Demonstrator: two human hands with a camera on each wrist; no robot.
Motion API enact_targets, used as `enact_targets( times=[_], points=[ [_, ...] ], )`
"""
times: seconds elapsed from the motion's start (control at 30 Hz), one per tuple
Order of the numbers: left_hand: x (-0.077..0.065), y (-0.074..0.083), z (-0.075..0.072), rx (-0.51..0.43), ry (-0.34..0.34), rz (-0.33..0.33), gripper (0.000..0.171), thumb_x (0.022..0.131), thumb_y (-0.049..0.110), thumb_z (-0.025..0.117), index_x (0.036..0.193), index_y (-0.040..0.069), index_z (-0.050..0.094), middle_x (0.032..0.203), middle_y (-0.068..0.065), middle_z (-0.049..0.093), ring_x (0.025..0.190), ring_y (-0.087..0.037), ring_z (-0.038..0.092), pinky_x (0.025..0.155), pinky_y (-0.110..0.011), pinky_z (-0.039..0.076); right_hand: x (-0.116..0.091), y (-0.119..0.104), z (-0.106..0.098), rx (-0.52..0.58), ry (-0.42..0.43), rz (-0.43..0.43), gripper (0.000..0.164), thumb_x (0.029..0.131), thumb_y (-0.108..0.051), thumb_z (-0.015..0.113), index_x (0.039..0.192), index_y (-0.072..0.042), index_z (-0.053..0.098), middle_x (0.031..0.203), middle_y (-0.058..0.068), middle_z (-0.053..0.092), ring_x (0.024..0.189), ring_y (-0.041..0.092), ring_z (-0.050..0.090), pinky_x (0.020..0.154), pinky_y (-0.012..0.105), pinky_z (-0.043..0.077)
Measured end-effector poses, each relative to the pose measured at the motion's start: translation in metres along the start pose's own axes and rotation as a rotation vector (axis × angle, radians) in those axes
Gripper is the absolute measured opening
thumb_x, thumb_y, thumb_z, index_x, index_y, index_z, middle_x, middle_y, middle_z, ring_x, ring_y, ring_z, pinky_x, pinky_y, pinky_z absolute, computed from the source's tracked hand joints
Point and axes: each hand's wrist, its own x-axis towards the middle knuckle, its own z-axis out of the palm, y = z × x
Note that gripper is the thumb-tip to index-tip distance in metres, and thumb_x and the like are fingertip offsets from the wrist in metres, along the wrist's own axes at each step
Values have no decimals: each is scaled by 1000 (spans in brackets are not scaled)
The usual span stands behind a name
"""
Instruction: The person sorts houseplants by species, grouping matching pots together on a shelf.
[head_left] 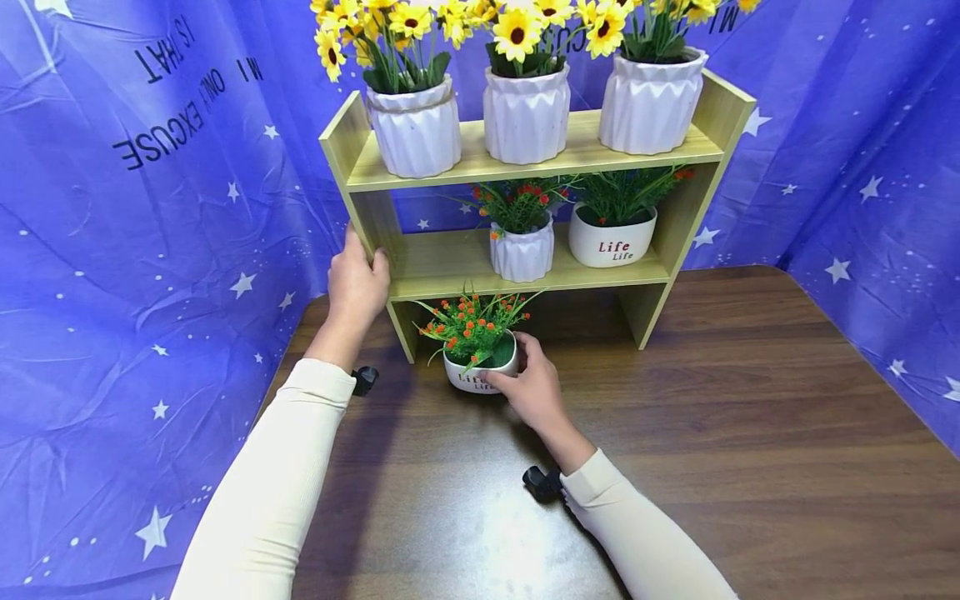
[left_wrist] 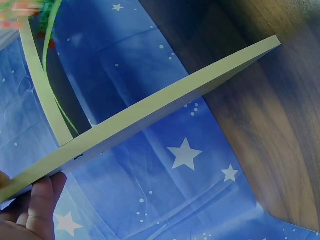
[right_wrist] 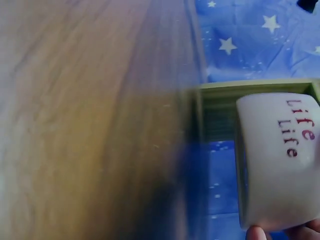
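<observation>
My right hand point(head_left: 536, 387) grips the right end of a white oval flowerpot point(head_left: 468, 379) lettered "Life", its thumb across the front. Green leaves and small orange flowers point(head_left: 472, 325) fill this pot, which is in front of the left end of the wooden shelf point(head_left: 525, 287). I cannot tell if it touches the table. In the right wrist view the lettered pot point(right_wrist: 277, 155) fills the right side, with fingertips point(right_wrist: 256, 233) at its lower edge. At the shelf's left side panel, my left hand point(head_left: 356, 279) holds the board's edge; in the left wrist view, fingers point(left_wrist: 42, 202) lie against the panel point(left_wrist: 150, 102).
Three white pleated pots point(head_left: 527, 117) of yellow sunflowers line the top board. Below are a small pleated pot point(head_left: 522, 252) with red flowers and another oval "Life" pot point(head_left: 611, 242). Blue star-printed cloth point(head_left: 157, 292) hangs around the brown wooden table point(head_left: 750, 417).
</observation>
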Motion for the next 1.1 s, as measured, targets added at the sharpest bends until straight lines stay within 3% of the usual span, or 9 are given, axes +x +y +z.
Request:
enact_targets(
  times=[0.23,0.47,0.57,0.9,1.1],
  points=[
    [1,-2,-1,-4,7,17,44,98,18,54,139,7,43,118,-33,63,108,-53,59,90,-61,43,-11,-26,-16,30,-9,-54,76,70,-28,90,134,-13,52,123,6,65,90,21,67,75,35,56],
    [2,-4,0,-4,23,32,44,96,17,55,137,5,44,115,-34,63,106,-55,59,89,-61,43,-12,-53,-33,83,-7,-117,73,71,-25,90,133,-13,52,119,2,67,100,15,64,82,36,53],
    [2,-4,0,-8,28,39,44,96,17,55,136,5,45,114,-34,64,105,-55,60,88,-62,43,-10,-63,-39,98,8,-147,73,71,-24,90,133,-13,52,117,1,68,97,15,63,82,38,52],
    [1,-4,-1,-3,8,31,44,96,15,53,138,4,43,115,-33,63,106,-54,59,88,-62,42,14,-88,-42,141,18,-213,71,75,-22,87,136,-11,52,118,3,68,94,16,63,80,35,50],
    [1,-3,0,12,0,22,44,97,14,54,138,3,43,115,-34,63,106,-55,59,89,-61,42,37,-94,-29,151,11,-228,68,77,-19,85,134,-5,52,119,10,67,107,17,62,85,40,52]
  ],
)
